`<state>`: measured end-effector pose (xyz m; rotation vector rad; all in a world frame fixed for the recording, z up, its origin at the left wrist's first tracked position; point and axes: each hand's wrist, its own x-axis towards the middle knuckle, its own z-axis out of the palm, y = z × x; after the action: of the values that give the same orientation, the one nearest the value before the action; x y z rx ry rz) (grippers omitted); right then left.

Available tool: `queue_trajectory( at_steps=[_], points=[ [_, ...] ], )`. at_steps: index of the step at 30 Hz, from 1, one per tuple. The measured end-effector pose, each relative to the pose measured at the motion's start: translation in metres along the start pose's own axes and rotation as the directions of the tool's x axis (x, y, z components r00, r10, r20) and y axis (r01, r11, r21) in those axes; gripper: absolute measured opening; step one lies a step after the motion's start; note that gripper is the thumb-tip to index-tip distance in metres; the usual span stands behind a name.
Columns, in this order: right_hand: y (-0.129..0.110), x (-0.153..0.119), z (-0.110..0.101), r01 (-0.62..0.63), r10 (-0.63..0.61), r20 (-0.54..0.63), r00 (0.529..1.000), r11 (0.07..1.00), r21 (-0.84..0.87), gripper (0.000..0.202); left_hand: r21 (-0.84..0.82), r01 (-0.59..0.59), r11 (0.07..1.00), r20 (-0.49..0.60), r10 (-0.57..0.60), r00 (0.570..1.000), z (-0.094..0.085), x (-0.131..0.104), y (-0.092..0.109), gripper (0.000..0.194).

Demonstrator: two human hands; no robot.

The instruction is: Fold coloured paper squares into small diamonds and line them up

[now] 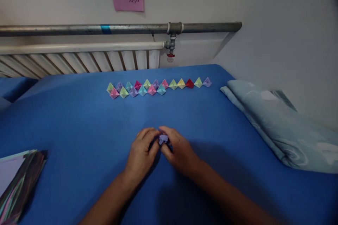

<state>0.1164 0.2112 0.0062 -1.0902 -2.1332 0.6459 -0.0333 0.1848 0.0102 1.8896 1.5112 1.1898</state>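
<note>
Handling: the purple paper (163, 139) is small and, in my judgement, thin, so fingertip pressure on both sides seems right. Best practice: keep the grip light, steady one side while working the other, line up edges before pressing a crease, and avoid squeezing the middle. Risk: too hard a pinch could crush the points or pull a fold askew. Exact fold state is too small to read.

Hands: left hand (141, 154) is curled, gripping the paper's left side between fingers and thumb. Right hand (182, 151) is curled likewise, gripping the right side; its fingers partly hide the edge.

Position: purple paper sits between the two sets of fingertips, above the blue surface (100, 123); contact with it cannot be judged. Beyond the hands lie a back row (173, 84) and a shorter front row (142, 90) of folded papers. Sheet stack (10, 170): well off to the left. Folded cloth (266, 112): to the right.
</note>
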Motion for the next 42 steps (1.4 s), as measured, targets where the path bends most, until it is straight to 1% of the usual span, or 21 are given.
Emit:
queue_trajectory(
  at_steps=[3, 6, 9, 12, 15, 17, 21, 25, 27, 32, 37, 42],
  points=[
    [0.001, -0.001, 0.0, 0.013, -0.013, -0.001, 1.0, 1.0, -0.004, 0.046, 0.009, -0.049, 0.999, 0.058, 0.048, 0.997, -0.001, 0.001, -0.001, 0.023],
    [0.003, -0.002, 0.0, 0.044, -0.044, -0.007, 0.999, 0.999, -0.005, 0.047, 0.028, -0.047, 0.999, 0.091, 0.044, 0.995, -0.002, 0.001, -0.002, 0.02],
    [0.004, -0.002, 0.0, 0.046, -0.046, -0.009, 0.999, 0.999, -0.004, 0.045, 0.042, -0.032, 0.999, 0.094, 0.027, 0.995, -0.002, 0.001, -0.001, 0.017],
    [0.003, 0.0, -0.003, -0.033, 0.033, -0.022, 0.999, 0.999, -0.003, 0.039, 0.044, 0.032, 0.999, 0.06, -0.035, 0.998, -0.002, 0.002, -0.001, 0.015],
    [0.0, 0.002, -0.007, -0.123, 0.123, -0.019, 0.992, 0.992, -0.005, 0.024, 0.039, 0.092, 0.995, 0.027, -0.094, 0.995, -0.002, 0.002, -0.001, 0.013],
    [-0.001, 0.004, -0.009, -0.144, 0.144, 0.0, 0.99, 0.99, -0.005, 0.014, 0.039, 0.12, 0.992, 0.023, -0.121, 0.992, -0.001, 0.002, 0.0, 0.013],
    [-0.002, 0.005, -0.008, -0.141, 0.142, 0.027, 0.99, 0.99, -0.024, 0.015, 0.057, 0.137, 0.989, 0.025, -0.138, 0.99, 0.0, 0.001, 0.001, 0.012],
    [-0.004, 0.005, -0.006, -0.142, 0.148, 0.073, 0.986, 0.986, -0.083, 0.015, 0.027, 0.075, 0.997, 0.047, -0.076, 0.996, 0.002, 0.001, 0.0, 0.016],
    [-0.004, 0.005, -0.005, -0.138, 0.147, 0.078, 0.986, 0.985, -0.106, 0.015, 0.018, 0.064, 0.998, 0.057, -0.065, 0.996, 0.002, 0.002, 0.0, 0.016],
    [-0.006, 0.004, -0.006, -0.1, 0.114, 0.095, 0.989, 0.986, -0.136, 0.017, 0.025, 0.092, 0.995, 0.074, -0.094, 0.993, 0.001, 0.003, 0.001, 0.014],
    [-0.008, 0.003, -0.006, -0.069, 0.09, 0.114, 0.989, 0.983, -0.171, 0.017, 0.047, 0.118, 0.992, 0.056, -0.121, 0.991, 0.001, 0.004, 0.004, 0.016],
    [-0.007, 0.002, -0.004, -0.026, 0.053, 0.122, 0.991, 0.978, -0.206, 0.015, 0.03, 0.129, 0.991, 0.064, -0.131, 0.989, 0.001, 0.003, 0.004, 0.015]
  ],
)
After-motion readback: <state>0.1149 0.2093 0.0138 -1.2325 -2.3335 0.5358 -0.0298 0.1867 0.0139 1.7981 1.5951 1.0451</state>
